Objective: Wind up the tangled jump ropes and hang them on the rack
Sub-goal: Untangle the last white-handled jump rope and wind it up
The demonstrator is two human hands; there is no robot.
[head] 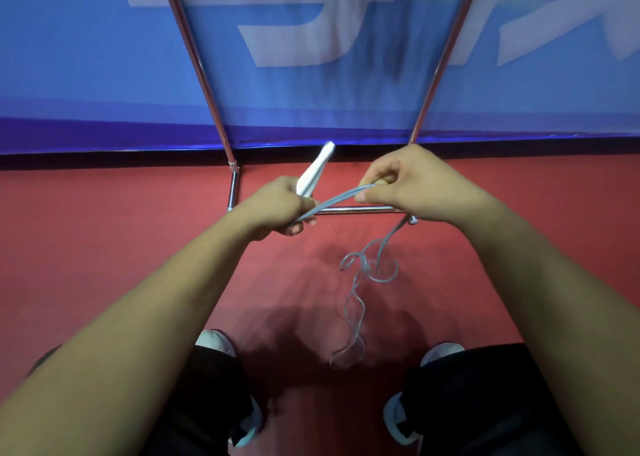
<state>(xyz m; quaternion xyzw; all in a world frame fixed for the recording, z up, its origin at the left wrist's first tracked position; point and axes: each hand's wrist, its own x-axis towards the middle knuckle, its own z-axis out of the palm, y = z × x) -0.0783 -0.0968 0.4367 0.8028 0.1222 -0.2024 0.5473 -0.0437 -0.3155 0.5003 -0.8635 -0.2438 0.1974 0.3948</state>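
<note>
Left hand: the left hand (277,206) sits at 10 o'clock from the view's centre. Its fingers (298,229) are curled tight round the white tapered plastic handle (313,173) and the gathered strands. I cannot tell whether this is one handle or two held together.
Handle attitude: it points up and away toward 1 o'clock, clear of the winding path. I judge it serves as the anchor for the coil.
Right hand: the right hand (419,182) is at 1 o'clock from centre. Thumb and fingers (384,175) are pinched together on the far end of the strands.
Task item: the thin grey-blue cord jump rope (341,197) is drawn taut between the two hands, several strands side by side. I judge the tension keeps the loops even in length.
Loose tail: the loose tail (356,303) drops from beneath the right hand toward 6 o'clock. It is knotted in curls partway down and ends in a loop on the red sports floor (104,213), between the white shoes (214,341).
Progress: winding is partly done, on my reading. The tail remains to be untangled and gathered.
Rack: the chrome tube rack (356,209) stands at 12 o'clock, just beyond the hands, in front of the blue banner with white lettering (86,57).
Containers: no bin, box or bag is in view. The rack is the only intended holder, and the rope is not yet on it.
</note>
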